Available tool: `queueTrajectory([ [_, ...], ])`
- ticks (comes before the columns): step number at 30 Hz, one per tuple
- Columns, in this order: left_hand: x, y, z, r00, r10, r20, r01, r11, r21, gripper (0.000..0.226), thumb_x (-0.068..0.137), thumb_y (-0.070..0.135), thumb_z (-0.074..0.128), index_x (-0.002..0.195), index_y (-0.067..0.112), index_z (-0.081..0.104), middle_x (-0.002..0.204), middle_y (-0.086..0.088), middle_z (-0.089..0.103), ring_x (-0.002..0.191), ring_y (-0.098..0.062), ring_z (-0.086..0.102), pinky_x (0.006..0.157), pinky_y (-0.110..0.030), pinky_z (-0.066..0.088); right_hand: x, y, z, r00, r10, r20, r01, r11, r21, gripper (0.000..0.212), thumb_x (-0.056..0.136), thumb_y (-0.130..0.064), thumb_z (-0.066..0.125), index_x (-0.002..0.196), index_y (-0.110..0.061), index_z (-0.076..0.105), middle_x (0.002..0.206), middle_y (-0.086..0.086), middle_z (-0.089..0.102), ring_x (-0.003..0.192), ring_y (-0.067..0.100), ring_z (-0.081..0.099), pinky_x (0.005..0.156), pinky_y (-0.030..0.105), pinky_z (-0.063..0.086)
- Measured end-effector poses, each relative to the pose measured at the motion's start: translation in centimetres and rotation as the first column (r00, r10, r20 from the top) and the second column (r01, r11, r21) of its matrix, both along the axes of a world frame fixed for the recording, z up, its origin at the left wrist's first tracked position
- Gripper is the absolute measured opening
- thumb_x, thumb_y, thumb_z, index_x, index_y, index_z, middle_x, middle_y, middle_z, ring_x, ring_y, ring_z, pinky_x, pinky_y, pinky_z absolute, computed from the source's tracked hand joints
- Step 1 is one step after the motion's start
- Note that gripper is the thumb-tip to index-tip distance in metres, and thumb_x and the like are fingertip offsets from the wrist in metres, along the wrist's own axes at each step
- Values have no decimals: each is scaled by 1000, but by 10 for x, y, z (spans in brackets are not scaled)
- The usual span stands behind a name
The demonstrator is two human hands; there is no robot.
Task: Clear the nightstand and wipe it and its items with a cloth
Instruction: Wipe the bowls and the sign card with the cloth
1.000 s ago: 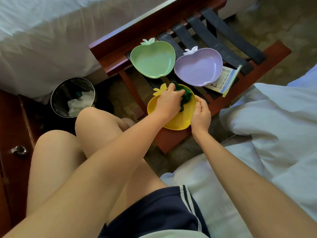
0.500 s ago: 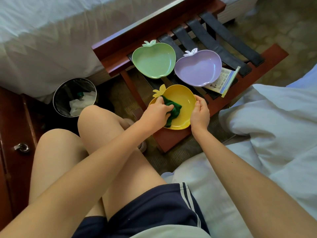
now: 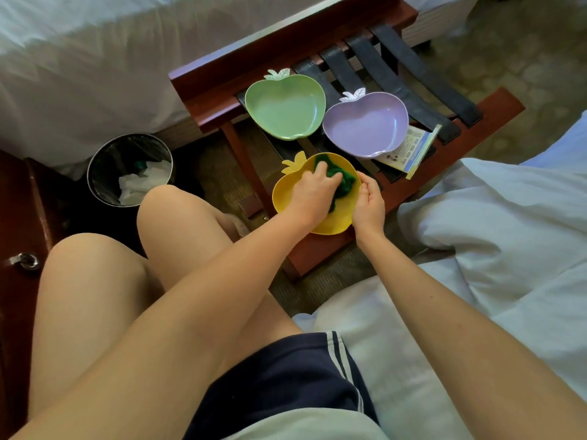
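Left hand (image 3: 313, 193) grip clenching around crumpled dark green cloth (image 3: 337, 182), pressing it into yellow apple-shaped plastic dish (image 3: 286, 198); likely wiping inside. Right hand (image 3: 368, 203) grip pinching dish's right rim, probably steadying it against rubbing. Dish sitting at frame centre on near rail of red-brown wooden luggage rack (image 3: 222, 81), below green apple-shaped dish (image 3: 286, 109) and purple apple-shaped dish (image 3: 365, 122). Leaf tip pointing upper left; long axis running upper left to lower right.

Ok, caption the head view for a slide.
Left hand presses a green cloth into the yellow apple-shaped dish; right hand grips its rim.
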State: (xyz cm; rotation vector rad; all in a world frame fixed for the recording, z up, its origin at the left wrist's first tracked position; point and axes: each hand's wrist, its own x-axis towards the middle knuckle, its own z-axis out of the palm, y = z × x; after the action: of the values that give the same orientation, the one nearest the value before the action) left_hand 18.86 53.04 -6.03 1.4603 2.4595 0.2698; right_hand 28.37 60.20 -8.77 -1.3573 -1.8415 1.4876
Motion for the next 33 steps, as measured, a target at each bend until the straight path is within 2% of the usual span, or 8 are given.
queueTrajectory([
  [2, -7, 3, 2, 996, 83, -17, -84, 996, -23, 46, 94, 8, 46, 139, 15, 41, 130, -15, 39, 104, -35, 51, 70, -35, 41, 1, 1, 0, 1000, 19, -3, -19, 1000, -14, 34, 103, -18, 31, 129, -20, 52, 117, -8, 54, 105, 5, 48, 83, 16, 39],
  [4, -13, -1, -2, 997, 73, -16, -73, 997, -7, 46, 95, 7, 45, 140, 16, 41, 130, -16, 40, 104, -35, 51, 67, -34, 39, 2, 2, 0, 999, 32, -2, -32, 999, -7, 34, 103, -18, 30, 130, -20, 52, 116, -9, 54, 103, 4, 48, 79, 14, 39],
  [10, -21, -42, -4, 995, -48, 87, 42, 997, 72, 35, 95, 12, 51, 130, 12, 56, 119, -21, 49, 92, -40, 56, 77, -42, 45, -1, 0, 0, 1000, 5, 23, -6, 999, 40, 34, 103, -18, 30, 129, -18, 52, 124, -2, 57, 104, 5, 48, 83, 21, 39],
  [17, -6, -46, 6, 987, -109, 118, 99, 992, 82, 38, 96, 15, 50, 134, 15, 53, 124, -15, 48, 97, -35, 58, 85, -36, 44, -1, -1, 1, 1000, 18, 23, -19, 998, 67, 35, 103, -17, 31, 130, -17, 53, 128, 0, 57, 113, 11, 50, 87, 20, 38],
  [20, 8, -44, 4, 987, -46, 156, 30, 994, 102, 38, 95, 13, 52, 133, 14, 54, 123, -15, 49, 99, -35, 57, 86, -36, 44, 2, -3, 3, 1000, 23, -1, -23, 997, 72, 35, 102, -14, 32, 131, -14, 53, 130, 2, 56, 119, 14, 49, 92, 21, 39],
  [24, 6, -41, 9, 930, 83, 358, -142, 980, 142, 39, 94, 13, 54, 132, 17, 55, 121, -10, 50, 108, -26, 53, 87, -27, 39, 1, -2, 10, 999, 36, -21, -34, 994, 102, 35, 102, -12, 33, 132, -11, 52, 130, 5, 56, 121, 15, 49, 100, 28, 40],
  [28, -1, -40, 27, 887, 119, 446, -241, 944, 227, 36, 93, 14, 57, 129, 18, 58, 116, -7, 53, 107, -22, 51, 85, -21, 38, -8, 0, 24, 996, 11, -85, 6, 981, 192, 35, 101, -9, 34, 129, -9, 55, 126, 4, 60, 113, 10, 52, 95, 22, 40],
  [33, -2, -26, 55, 842, 187, 505, -382, 868, 315, 35, 92, 17, 58, 127, 20, 60, 112, -6, 56, 106, -19, 52, 86, -20, 36, -21, 19, 35, 996, -5, -85, 25, 971, 239, 35, 101, -8, 34, 130, -7, 54, 129, 7, 58, 120, 16, 50, 89, 11, 35],
])
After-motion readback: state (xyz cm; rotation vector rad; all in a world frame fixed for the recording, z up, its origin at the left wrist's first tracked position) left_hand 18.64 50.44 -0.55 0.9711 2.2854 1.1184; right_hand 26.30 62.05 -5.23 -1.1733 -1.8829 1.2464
